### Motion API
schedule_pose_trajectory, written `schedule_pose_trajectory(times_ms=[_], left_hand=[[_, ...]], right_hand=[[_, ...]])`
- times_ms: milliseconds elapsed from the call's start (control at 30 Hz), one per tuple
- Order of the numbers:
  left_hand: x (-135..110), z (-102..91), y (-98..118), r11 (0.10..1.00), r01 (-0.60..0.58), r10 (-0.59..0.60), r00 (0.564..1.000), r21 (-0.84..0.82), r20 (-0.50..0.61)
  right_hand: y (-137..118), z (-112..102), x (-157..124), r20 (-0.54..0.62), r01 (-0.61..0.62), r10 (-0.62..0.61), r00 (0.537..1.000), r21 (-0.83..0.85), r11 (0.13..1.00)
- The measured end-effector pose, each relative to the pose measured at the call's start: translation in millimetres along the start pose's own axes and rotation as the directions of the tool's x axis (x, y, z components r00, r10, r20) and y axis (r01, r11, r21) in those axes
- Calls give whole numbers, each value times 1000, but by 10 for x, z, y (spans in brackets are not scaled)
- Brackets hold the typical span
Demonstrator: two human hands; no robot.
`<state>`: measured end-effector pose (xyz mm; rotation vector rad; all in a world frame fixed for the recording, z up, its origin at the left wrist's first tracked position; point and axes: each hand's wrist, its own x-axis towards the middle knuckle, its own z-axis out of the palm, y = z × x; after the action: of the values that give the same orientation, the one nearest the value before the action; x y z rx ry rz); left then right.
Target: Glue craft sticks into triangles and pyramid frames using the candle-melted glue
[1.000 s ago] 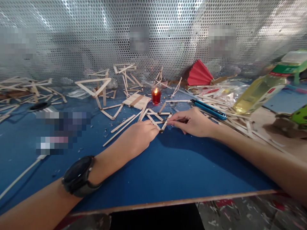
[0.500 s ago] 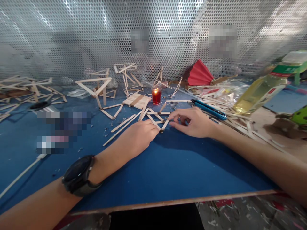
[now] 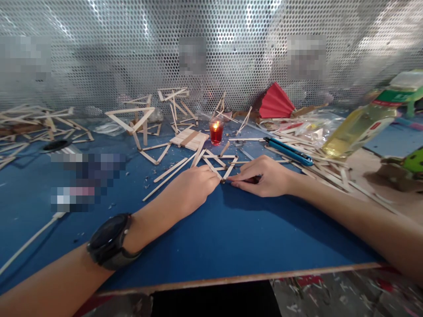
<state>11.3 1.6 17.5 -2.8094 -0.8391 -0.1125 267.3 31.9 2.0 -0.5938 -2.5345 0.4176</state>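
Observation:
A small craft-stick frame (image 3: 230, 169) lies on the blue table in front of me, its sticks joined in triangles with dark, burnt-looking joints. My left hand (image 3: 198, 182), with a black watch at its wrist, is closed on the left side of this frame; the fingertips are partly hidden. From the right, my right hand (image 3: 261, 176) reaches to the frame's near corner, index finger and thumb brought together at the dark joint. Just behind the frame, a lit candle in red glass (image 3: 216, 132) stands beside a flat panel of sticks (image 3: 189, 139).
A blue utility knife (image 3: 288, 151) lies over loose sticks at right, near a tilted bottle of yellow liquid (image 3: 360, 125). More stick structures (image 3: 132, 123) stand at back left, before a perforated metal screen (image 3: 231, 57). A white cable (image 3: 28, 244) crosses the left side.
My right hand has come down and toward me, from the frame's right side to its near corner joint, and its fingers have drawn together. My left hand stays in place.

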Motion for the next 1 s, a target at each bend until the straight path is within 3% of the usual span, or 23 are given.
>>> schedule_pose_trajectory(times_ms=[400, 600, 833, 1000], left_hand=[[5, -18, 5, 1000, 18, -17, 1000, -24, 23], [-6, -63, 20, 1000, 5, -5, 1000, -20, 9], [4, 6, -1, 1000, 17, -18, 1000, -25, -2], [2, 25, -4, 1000, 10, -10, 999, -20, -33]], right_hand=[[-60, -12, 22, 35, 3, -1, 999, -59, 998], [-18, -43, 9, -52, 1, -6, 999, -86, 996], [-115, -16, 29, 39, 5, -3, 999, -57, 998], [-94, -12, 24, 2, 20, -20, 1000, -53, 998]])
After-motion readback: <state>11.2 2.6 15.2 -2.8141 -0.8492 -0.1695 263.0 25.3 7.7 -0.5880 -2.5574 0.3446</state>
